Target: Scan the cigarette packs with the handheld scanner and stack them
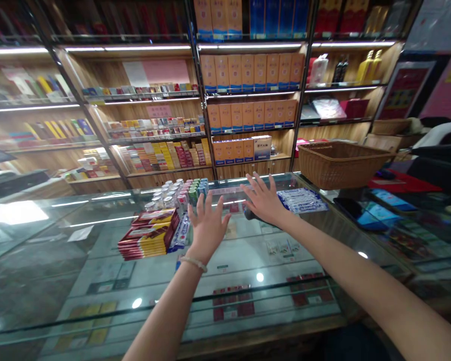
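My left hand, with a pale bead bracelet at the wrist, is held over the glass counter, fingers spread and holding nothing. Just left of it are blue-and-white packets and a stack of red-and-yellow packs. Behind those stand rows of small clear-topped containers and green, pink and blue tubes. My right hand is also spread and empty, nearest to a pile of blue-and-white sachets on its right. A small dark object shows beneath it, partly hidden.
A brown wicker basket stands on the counter at the back right. Blue packages and a red cloth lie further right. Behind the counter, lit shelves hold orange boxes and bottles.
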Demonstrator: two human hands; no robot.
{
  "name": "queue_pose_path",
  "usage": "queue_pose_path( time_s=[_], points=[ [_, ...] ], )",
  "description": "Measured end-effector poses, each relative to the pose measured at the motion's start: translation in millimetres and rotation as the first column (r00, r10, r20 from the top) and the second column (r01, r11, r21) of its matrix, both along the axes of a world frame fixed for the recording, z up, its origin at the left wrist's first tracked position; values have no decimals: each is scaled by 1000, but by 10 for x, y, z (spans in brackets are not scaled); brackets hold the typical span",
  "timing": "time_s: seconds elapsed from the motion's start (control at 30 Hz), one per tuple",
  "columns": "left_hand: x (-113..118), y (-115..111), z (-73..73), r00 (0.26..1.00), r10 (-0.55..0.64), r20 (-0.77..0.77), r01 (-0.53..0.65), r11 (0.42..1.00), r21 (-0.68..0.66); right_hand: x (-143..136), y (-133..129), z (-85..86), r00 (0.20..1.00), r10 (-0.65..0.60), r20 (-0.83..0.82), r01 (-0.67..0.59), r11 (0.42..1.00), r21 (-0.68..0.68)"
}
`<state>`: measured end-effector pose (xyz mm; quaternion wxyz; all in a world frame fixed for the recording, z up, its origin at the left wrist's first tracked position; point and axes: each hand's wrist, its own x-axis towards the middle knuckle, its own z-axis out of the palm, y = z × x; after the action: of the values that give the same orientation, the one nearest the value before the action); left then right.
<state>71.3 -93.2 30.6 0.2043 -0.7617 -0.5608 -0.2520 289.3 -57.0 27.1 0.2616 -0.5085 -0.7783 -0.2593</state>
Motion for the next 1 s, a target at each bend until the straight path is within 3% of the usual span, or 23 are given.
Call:
queue_pose_path(
  time_s=[0.53,1.0],
  points=[
    [973,177,49,972,-233,42,234,972,-13,1363,-351,-30,971,-238,-25,239,968,80],
    [1700,267,54,937,-347,26,348,936,-47,2230,-399,-129,912,-407,-53,410,908,85]
  ],
)
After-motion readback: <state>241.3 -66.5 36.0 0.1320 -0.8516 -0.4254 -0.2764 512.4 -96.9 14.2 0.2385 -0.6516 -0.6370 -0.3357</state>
